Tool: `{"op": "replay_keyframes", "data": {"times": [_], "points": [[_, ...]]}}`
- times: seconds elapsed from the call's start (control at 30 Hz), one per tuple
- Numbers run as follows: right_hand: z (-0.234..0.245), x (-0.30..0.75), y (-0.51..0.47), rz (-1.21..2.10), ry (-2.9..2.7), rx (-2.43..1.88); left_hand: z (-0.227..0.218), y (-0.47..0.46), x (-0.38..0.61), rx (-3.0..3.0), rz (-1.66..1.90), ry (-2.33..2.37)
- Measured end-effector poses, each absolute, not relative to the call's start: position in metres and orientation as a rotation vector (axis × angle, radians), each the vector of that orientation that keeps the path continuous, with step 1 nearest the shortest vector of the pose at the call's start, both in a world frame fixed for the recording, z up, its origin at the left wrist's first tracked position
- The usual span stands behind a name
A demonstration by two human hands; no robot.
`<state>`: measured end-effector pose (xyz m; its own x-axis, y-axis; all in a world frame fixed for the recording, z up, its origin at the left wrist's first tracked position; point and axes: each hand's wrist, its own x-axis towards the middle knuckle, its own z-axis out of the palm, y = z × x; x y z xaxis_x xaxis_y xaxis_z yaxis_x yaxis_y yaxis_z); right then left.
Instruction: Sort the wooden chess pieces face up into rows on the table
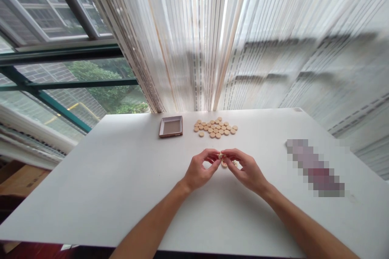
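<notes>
Head view, left to right. Window (60, 68) at far left, with a striped sheer curtain (243, 40) hanging behind the white desk (121, 178). A shallow brown-rimmed box (170, 126) lies flat toward the far edge of the desk, left of centre.

The left hand (197, 172) is raised just over the middle of the desk. Its fingers (212, 158) are curled in, thumb and forefinger pinched on a small wooden disc (221, 156). That disc sits where the two hands meet, nearer the person than the loose pile of discs (215, 127), which lies flat just right of the box. A second disc (224, 164) shows just beneath the fingertips. Held or resting on the desk: cannot tell.

The right hand (247, 172) mirrors the left, its fingers (232, 154) closed on the same disc from the other side. A blurred patch (316, 168) lies well apart at the right.
</notes>
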<state>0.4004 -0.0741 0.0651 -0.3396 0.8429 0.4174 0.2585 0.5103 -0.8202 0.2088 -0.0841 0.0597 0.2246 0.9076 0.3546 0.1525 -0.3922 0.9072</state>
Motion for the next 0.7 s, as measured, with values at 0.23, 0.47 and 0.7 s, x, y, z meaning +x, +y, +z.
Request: {"op": "replay_keyframes", "data": {"times": [0.23,0.47,0.7], "points": [[0.0644,0.3991,-0.0732,0.862,-1.844,-0.91,0.0604,-0.0849,0.2101,1.727,1.229,1.028],[0.0621,0.3977,-0.0761,0.818,-1.86,-0.916,0.0559,-0.0838,0.2089,1.616,1.206,1.032],[0.0591,0.3928,-0.0788,0.72,-1.918,-0.852,0.0549,-0.0852,0.2084,1.597,1.206,1.025]]}}
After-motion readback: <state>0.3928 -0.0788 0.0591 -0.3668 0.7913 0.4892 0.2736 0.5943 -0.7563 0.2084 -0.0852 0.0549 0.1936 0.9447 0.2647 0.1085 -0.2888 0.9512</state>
